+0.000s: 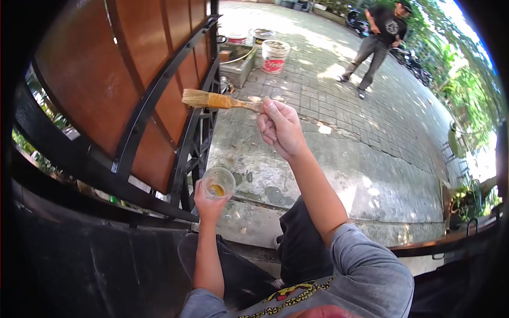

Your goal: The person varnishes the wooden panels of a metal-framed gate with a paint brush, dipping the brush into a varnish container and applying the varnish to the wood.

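Observation:
In my right hand (283, 128) is a paintbrush (217, 99), its handle pinched between thumb and fingers. The pale bristles point left, close to a black metal frame with brown panels (95, 58). My left hand (208, 201), lower down, is wrapped around a clear plastic cup (219, 183). A little yellowish-brown liquid (216, 190) lies at the bottom of that cup. The cup is held beside the black lattice bars of the frame, over the concrete floor.
A white bucket with a red label (274, 57) stands on the paving by a concrete planter box (238, 64). Further back, a person in dark clothes (374, 45) stands on the driveway (318, 95). Greenery and parked motorcycles (416, 66) line the right side.

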